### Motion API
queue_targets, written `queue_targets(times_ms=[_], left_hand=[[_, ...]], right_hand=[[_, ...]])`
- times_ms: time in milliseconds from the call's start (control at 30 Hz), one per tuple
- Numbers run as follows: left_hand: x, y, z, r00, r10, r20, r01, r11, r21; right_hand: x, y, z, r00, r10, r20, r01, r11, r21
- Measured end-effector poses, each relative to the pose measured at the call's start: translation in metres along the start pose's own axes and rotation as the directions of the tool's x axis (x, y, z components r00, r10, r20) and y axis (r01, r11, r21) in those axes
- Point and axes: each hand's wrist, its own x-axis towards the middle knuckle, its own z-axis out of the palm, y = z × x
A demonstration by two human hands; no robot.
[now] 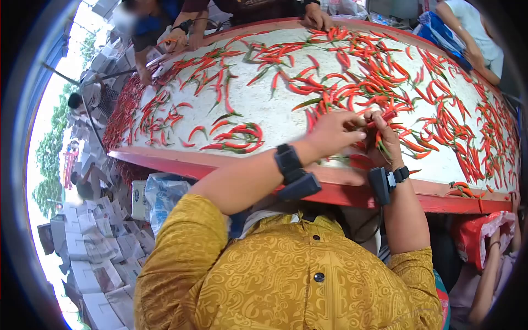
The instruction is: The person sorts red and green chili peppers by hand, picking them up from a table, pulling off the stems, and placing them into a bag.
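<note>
My right hand [386,142] is closed around several red chillies, whose green stems and red tips stick out between the fingers. Just to its left is my left hand [336,132], palm turned inward, thumb and forefinger apart near the held chillies, with nothing visible between them. Both hands are over the near part of a white table top with a red rim [335,179]. Around and beyond them lie many loose red chillies [379,82] with green stems. A small curved group of chillies [242,137] lies to the left of my left hand.
Across the table, other people's hands [317,17] touch the far edge; another hand [144,76] is at the far left. At the right a person holds a red bag [477,236] below the rim. A plastic bag [165,195] and stacked white boxes [99,275] are at the lower left.
</note>
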Motion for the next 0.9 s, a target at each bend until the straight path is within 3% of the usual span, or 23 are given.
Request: queue_targets(times_ms=[33,100,167,233,300,367,400,467,533,567,633,700,767,800,833,900], left_hand=[[0.004,0.0,-0.007,0.997,0.034,0.075,-0.05,0.974,0.219],[0.003,-0.019,-0.032,0.984,0.141,0.113,-0.177,0.871,0.457],[0.003,-0.054,-0.061,0.964,0.221,0.15,-0.265,0.72,0.642],[-0.004,-0.079,-0.089,0.959,0.242,0.147,-0.265,0.585,0.767],[-0.013,-0.085,-0.115,1.0,0.018,0.006,-0.014,0.521,0.853],[-0.015,-0.085,-0.132,0.994,0.083,-0.073,0.037,0.372,0.928],[-0.008,-0.079,-0.127,0.994,0.082,-0.07,0.034,0.373,0.927],[0.008,-0.067,-0.118,0.984,0.089,-0.154,0.075,0.579,0.812],[0.028,-0.054,-0.075,0.974,0.204,-0.099,-0.072,0.693,0.717],[0.037,-0.047,-0.052,0.986,0.168,-0.025,-0.112,0.754,0.647],[0.047,-0.034,-0.006,0.955,0.264,0.132,-0.284,0.697,0.659],[0.054,-0.028,0.013,0.935,0.198,0.294,-0.348,0.667,0.659],[0.071,-0.035,0.006,0.976,-0.121,0.18,-0.054,0.668,0.742],[0.076,-0.032,0.005,0.986,-0.166,-0.023,0.128,0.662,0.739],[0.085,-0.032,0.0,0.985,-0.111,-0.128,0.17,0.635,0.754],[0.108,-0.03,-0.007,0.987,-0.037,-0.159,0.152,0.569,0.808]], right_hand=[[-0.002,-0.01,-0.005,0.997,-0.018,-0.077,0.022,0.999,0.047],[-0.003,-0.027,-0.009,0.99,-0.094,-0.1,0.103,0.991,0.084],[-0.005,-0.039,-0.025,0.983,-0.154,0.104,0.118,0.948,0.295],[-0.009,-0.049,-0.033,0.981,-0.176,0.084,0.139,0.933,0.331],[-0.01,-0.055,-0.046,0.975,-0.215,0.058,0.18,0.912,0.368],[-0.012,-0.062,-0.055,0.976,-0.213,0.03,0.184,0.899,0.397],[-0.013,-0.066,-0.059,0.975,-0.224,0.009,0.202,0.894,0.401],[-0.015,-0.073,-0.067,0.973,-0.229,-0.033,0.222,0.889,0.4],[-0.017,-0.081,-0.074,0.974,-0.225,-0.002,0.208,0.898,0.388],[-0.018,-0.085,-0.077,0.975,-0.22,0.027,0.193,0.905,0.38],[-0.023,-0.094,-0.082,0.976,-0.219,0.004,0.203,0.911,0.36],[-0.027,-0.101,-0.091,0.978,-0.209,-0.005,0.197,0.914,0.354],[-0.029,-0.108,-0.099,0.978,-0.209,-0.018,0.202,0.913,0.354],[-0.031,-0.111,-0.101,0.975,-0.218,-0.037,0.217,0.914,0.343],[-0.032,-0.114,-0.104,0.972,-0.227,-0.057,0.233,0.914,0.333],[-0.032,-0.12,-0.109,0.975,-0.216,-0.053,0.221,0.911,0.348]])
